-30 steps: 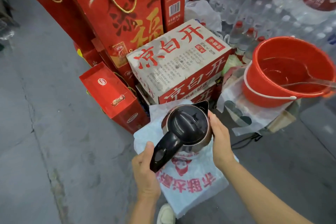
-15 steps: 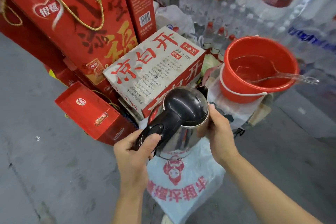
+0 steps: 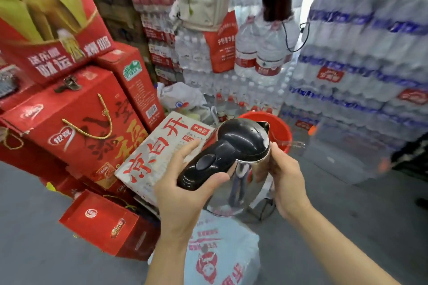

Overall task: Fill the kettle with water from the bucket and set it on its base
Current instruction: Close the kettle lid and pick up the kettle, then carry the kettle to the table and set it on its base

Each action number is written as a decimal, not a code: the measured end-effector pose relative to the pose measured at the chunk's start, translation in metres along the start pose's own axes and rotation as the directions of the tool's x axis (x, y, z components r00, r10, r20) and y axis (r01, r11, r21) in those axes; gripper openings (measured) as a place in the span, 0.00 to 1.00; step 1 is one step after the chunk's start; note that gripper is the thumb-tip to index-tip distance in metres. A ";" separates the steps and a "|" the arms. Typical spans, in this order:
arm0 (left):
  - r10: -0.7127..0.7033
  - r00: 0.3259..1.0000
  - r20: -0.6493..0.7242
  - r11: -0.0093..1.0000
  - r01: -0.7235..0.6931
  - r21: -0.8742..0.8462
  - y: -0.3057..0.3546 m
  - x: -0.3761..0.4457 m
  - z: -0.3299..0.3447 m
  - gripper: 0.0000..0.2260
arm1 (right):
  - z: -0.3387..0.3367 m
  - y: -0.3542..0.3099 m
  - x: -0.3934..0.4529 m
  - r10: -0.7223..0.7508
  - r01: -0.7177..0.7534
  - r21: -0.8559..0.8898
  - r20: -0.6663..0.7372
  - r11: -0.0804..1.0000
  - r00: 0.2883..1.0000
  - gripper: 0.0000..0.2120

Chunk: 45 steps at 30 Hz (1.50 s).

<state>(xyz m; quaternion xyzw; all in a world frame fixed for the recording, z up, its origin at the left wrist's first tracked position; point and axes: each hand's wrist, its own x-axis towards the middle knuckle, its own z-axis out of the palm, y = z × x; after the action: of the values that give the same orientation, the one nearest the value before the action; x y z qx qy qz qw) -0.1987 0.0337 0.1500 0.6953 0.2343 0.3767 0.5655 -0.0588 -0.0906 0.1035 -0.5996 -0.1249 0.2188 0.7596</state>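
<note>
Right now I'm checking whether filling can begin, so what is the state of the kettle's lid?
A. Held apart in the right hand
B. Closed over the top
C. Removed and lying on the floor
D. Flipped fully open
B: the black lid sits shut on the kettle, held by the left hand and right hand.

One kettle (image 3: 240,159), one bucket (image 3: 281,129), two hands (image 3: 183,194).

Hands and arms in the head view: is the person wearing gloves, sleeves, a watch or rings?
Nothing that shows. The left hand and the right hand are bare, with no gloves. Both forearms are uncovered as far as the bottom edge of the picture, so no sleeve is in view. No watch, bracelet or strap sits on either wrist, and no ring shows on the visible fingers. The nails look short and unpainted.
</note>
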 end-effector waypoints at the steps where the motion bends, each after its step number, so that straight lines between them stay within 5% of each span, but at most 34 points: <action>1: 0.016 0.999 0.027 1.000 -0.016 -0.026 0.010 0.001 0.006 0.25 | -0.004 -0.013 -0.002 -0.022 0.022 0.008 -0.021 1.000 1.000 0.19; 13: 0.066 0.944 0.323 0.968 0.017 -0.249 0.122 -0.008 0.122 0.18 | -0.110 -0.143 -0.082 -0.177 0.196 0.016 -0.359 0.980 0.916 0.17; 21: 0.032 0.830 0.556 0.940 0.164 -0.299 0.153 -0.068 0.252 0.22 | -0.239 -0.180 -0.165 -0.229 0.175 -0.152 -0.509 0.973 0.830 0.46; 31: 0.110 0.544 0.832 0.867 0.357 -0.348 0.197 -0.184 0.433 0.14 | -0.396 -0.215 -0.273 -0.355 0.186 -0.305 -0.741 0.934 0.570 0.42; 45: 0.169 0.131 0.977 0.842 0.496 -0.212 0.241 -0.325 0.634 0.15 | -0.552 -0.235 -0.358 -0.346 0.204 -0.320 -0.932 0.925 0.109 0.38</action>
<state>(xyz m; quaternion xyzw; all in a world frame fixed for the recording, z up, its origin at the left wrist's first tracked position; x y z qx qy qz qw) 0.0797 -0.6576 0.2493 0.5641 -0.2173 -0.1901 0.7736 -0.0786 -0.7797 0.2184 -0.6047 0.2712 -0.3694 0.6514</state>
